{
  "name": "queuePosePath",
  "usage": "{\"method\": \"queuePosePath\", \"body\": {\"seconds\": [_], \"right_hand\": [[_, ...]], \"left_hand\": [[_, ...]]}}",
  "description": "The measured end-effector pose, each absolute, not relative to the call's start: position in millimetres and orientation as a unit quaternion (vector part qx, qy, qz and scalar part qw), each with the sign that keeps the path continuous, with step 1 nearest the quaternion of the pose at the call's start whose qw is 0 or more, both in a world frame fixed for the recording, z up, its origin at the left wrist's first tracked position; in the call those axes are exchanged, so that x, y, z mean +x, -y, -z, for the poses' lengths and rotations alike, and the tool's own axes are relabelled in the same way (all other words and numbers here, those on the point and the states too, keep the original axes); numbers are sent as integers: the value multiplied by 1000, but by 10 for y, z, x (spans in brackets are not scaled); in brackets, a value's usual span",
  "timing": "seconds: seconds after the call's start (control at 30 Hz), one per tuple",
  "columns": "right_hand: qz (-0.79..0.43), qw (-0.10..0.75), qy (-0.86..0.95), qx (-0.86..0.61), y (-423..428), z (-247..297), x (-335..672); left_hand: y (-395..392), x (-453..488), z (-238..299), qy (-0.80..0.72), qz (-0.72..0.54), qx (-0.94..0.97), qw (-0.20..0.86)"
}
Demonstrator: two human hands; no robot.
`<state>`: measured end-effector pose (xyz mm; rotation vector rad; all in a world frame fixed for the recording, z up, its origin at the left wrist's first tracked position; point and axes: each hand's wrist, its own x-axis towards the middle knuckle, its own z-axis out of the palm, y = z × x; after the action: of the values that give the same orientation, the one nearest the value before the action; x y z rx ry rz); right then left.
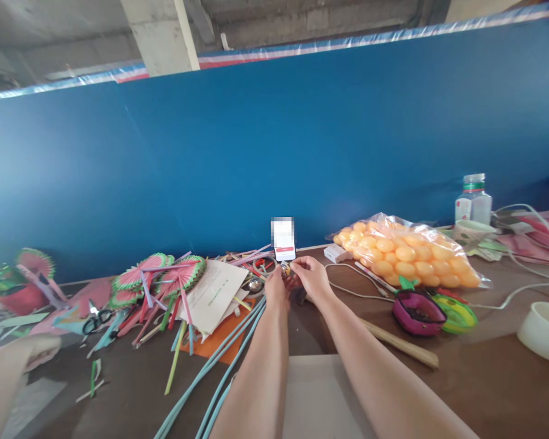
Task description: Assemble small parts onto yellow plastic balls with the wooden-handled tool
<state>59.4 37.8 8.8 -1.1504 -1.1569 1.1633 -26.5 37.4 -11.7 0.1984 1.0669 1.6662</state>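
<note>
Both arms reach forward over the dark table. My left hand (277,286) is closed around a small shiny metallic thing (285,268), too small and blurred to name. Close on its right, my right hand (312,277) has thumb and forefinger pinched at the thing's edge; whether something finer is between them does not show. Just behind the fingers a phone (284,251) leans upright with its screen lit. A silver round object (255,285) lies to the left of my left hand.
Left are watermelon-patterned paper fans (183,275), printed paper (216,292), scissors (96,318) and blue tubes (229,353). Another person's arm (4,366) enters at far left. Right are a bag of orange balls (407,251), a purple container (418,312), a wooden stick (402,344) and a tape roll (544,332).
</note>
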Motion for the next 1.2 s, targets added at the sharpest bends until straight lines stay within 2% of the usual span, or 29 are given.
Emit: {"method": "queuePosePath", "body": {"seconds": [0.5,1.2], "right_hand": [[-516,549,460,-469,-335,-143,605],[-636,504,426,-400,-356,-60,620]], "left_hand": [[-293,-249,-29,-371,-712,41,595],[-298,-249,16,-441,-695,105,558]]}}
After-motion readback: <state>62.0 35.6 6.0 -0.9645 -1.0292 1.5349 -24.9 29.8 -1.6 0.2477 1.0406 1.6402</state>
